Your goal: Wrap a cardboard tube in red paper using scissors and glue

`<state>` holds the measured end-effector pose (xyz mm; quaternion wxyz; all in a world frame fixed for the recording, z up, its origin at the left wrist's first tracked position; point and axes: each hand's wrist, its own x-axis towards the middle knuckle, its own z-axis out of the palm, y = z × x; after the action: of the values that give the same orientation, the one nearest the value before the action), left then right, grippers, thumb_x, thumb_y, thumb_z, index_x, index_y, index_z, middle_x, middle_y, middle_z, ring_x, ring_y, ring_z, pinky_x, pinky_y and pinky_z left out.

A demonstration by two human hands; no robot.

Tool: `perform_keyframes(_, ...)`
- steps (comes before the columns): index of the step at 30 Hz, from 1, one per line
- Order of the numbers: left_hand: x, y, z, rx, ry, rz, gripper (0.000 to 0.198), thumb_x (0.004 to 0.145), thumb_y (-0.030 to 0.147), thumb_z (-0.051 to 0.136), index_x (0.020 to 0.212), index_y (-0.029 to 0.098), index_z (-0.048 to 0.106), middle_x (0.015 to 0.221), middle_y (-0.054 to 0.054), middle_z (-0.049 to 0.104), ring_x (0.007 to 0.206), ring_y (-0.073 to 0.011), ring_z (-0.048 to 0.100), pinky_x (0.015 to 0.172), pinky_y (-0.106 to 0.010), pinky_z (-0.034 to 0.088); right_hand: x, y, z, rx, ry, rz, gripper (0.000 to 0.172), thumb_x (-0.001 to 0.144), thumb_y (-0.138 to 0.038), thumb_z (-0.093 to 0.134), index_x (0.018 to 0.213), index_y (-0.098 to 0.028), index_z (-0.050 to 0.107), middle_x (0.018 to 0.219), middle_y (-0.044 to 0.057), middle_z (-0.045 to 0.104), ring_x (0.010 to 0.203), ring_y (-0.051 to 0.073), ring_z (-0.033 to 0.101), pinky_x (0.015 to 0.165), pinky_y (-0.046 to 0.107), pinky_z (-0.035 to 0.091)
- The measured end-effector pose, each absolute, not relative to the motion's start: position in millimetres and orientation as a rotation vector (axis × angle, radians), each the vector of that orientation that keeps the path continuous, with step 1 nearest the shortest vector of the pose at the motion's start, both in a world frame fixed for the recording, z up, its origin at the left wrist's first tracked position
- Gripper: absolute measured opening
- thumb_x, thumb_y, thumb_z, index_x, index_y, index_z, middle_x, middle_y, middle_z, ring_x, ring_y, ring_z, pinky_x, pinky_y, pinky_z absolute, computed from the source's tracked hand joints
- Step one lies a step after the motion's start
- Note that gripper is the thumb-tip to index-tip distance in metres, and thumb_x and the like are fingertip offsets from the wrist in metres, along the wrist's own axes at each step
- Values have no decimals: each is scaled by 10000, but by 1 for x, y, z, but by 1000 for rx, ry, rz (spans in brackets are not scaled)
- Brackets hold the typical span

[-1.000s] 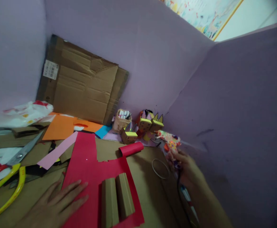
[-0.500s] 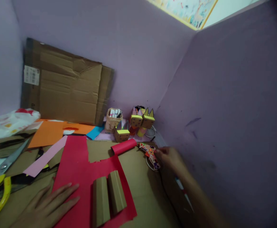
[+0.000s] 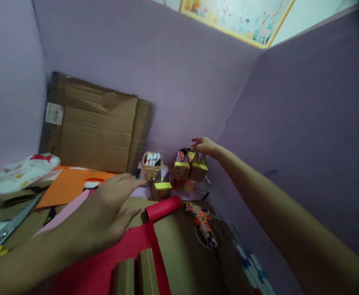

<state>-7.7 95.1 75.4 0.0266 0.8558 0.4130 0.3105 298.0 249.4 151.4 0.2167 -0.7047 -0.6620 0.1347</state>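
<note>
My left hand [image 3: 112, 209] hovers over the red paper [image 3: 96, 260], fingers apart and empty, its fingertips near the front cardboard box figure [image 3: 162, 191]. My right hand [image 3: 205, 146] reaches to the back corner, just above two more box figures [image 3: 182, 169] with pointed ears; its fingers are spread and hold nothing. A red paper roll [image 3: 164, 208] lies on the cardboard in front of the figures. To its right is a patterned glue gun [image 3: 202, 221] with a small red light on. Two folded cardboard strips [image 3: 148, 272] rest on the red paper.
Large scissors [image 3: 3, 234], orange paper [image 3: 63, 186] and a plastic bag [image 3: 22, 174] lie left. Cardboard sheets [image 3: 96, 127] lean on the back wall beside a marker cup [image 3: 152, 166]. Markers [image 3: 253, 268] lie right, along the wall.
My left hand has lifted off the red paper and moved forward. My right hand has left the glue gun and moved back above the box figures. The view has tilted up.
</note>
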Motion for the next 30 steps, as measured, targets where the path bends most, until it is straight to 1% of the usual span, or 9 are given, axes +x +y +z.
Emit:
perform_keyframes(3, 51, 155, 108, 2443, 1378, 907, 660, 669, 300, 621, 1294, 159, 465, 1254, -101, 582, 1162, -258, 534, 989, -362, 418, 292, 266, 145, -1979, -1918, 382, 305, 906, -306, 559, 1176, -165, 550, 1176, 82, 587, 980, 211, 613, 816, 418, 531)
perform_keyframes(5, 80, 193, 112, 2400, 1430, 850, 833, 634, 341, 681, 1361, 91, 361, 1284, -169, 549, 1173, -287, 528, 977, -369, 426, 290, 271, 143, -1990, -1967, 374, 311, 906, -307, 558, 1184, -167, 547, 1189, 85, 581, 993, 215, 607, 827, 420, 525)
perform_keyframes(7, 101, 223, 108, 2384, 1462, 778, 973, 586, 387, 732, 1390, 58, 292, 1316, -225, 511, 1204, -346, 497, 985, -429, 412, 290, 273, 142, -2005, -2010, 359, 311, 906, -307, 558, 1185, -170, 547, 1197, 86, 577, 1001, 217, 604, 833, 423, 522)
perform_keyframes(12, 128, 259, 88, 2373, 1469, 632, 1091, 530, 389, 778, 1416, 70, 226, 1366, -250, 459, 1290, -407, 390, 1027, -498, 346, 295, 276, 138, -2061, -2087, 318, 306, 907, -307, 555, 1182, -173, 550, 1201, 86, 576, 1003, 216, 603, 835, 422, 521)
perform_keyframes(17, 132, 270, 75, 2388, 1394, 656, 1069, 546, 385, 764, 1409, 62, 223, 1318, -227, 522, 1281, -385, 410, 1040, -484, 328, 295, 280, 133, -2092, -2130, 259, 303, 909, -306, 553, 1183, -178, 550, 1212, 88, 571, 1012, 217, 599, 843, 423, 518)
perform_keyframes(21, 133, 271, 74, 2388, 1337, 672, 1020, 554, 381, 756, 1399, 107, 256, 1280, -186, 573, 1251, -380, 449, 1022, -502, 339, 295, 282, 133, -2086, -2161, 240, 301, 909, -304, 554, 1181, -175, 550, 1196, 86, 579, 994, 211, 606, 830, 416, 524)
perform_keyframes(25, 136, 267, 75, 2357, 1310, 682, 997, 564, 342, 765, 1405, 160, 262, 1274, -151, 589, 1217, -336, 500, 996, -453, 382, 297, 276, 136, -2053, -2186, 181, 309, 906, -299, 560, 1184, -163, 546, 1156, 81, 599, 953, 201, 622, 801, 405, 535)
perform_keyframes(28, 138, 267, 74, 2340, 1320, 692, 987, 595, 326, 773, 1416, 145, 257, 1296, -169, 560, 1225, -331, 489, 1003, -479, 379, 299, 269, 138, -2017, -2206, 110, 417, 809, -210, 670, 1209, -169, 559, 1054, 68, 666, 890, 187, 644, 774, 326, 526)
perform_keyframes(30, 139, 267, 73, 2347, 1303, 692, 872, 680, 356, 735, 1404, 148, 296, 1311, -170, 537, 1211, -326, 496, 997, -519, 378, 300, 265, 138, -1989, -2224, 60, 482, 711, -139, 720, 1179, -178, 611, 964, 57, 709, 852, 188, 656, 731, 268, 506)
